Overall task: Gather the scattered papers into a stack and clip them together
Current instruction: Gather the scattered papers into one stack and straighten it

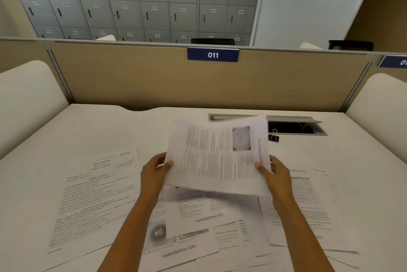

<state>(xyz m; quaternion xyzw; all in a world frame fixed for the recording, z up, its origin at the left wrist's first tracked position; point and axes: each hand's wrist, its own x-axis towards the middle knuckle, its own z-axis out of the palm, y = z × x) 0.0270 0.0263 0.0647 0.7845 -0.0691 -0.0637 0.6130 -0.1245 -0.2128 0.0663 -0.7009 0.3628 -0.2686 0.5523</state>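
Observation:
A printed sheet (218, 157) is lifted above the desk, blurred, held at both side edges. My left hand (155, 172) grips its left edge and my right hand (276, 174) grips its right edge. Beneath it, several printed papers lie scattered: one page (94, 196) to the left, overlapping pages (193, 223) in the middle, and one page (308, 205) to the right. A black binder clip (273, 136) sits on the desk just beyond the held sheet's right corner.
The white desk (88, 126) ends at a tan partition (154, 78) bearing a blue "011" sign (213, 54). An open cable hatch (295, 126) lies at the back right. Cream side dividers (26, 95) flank the desk. Grey lockers (132, 0) stand behind.

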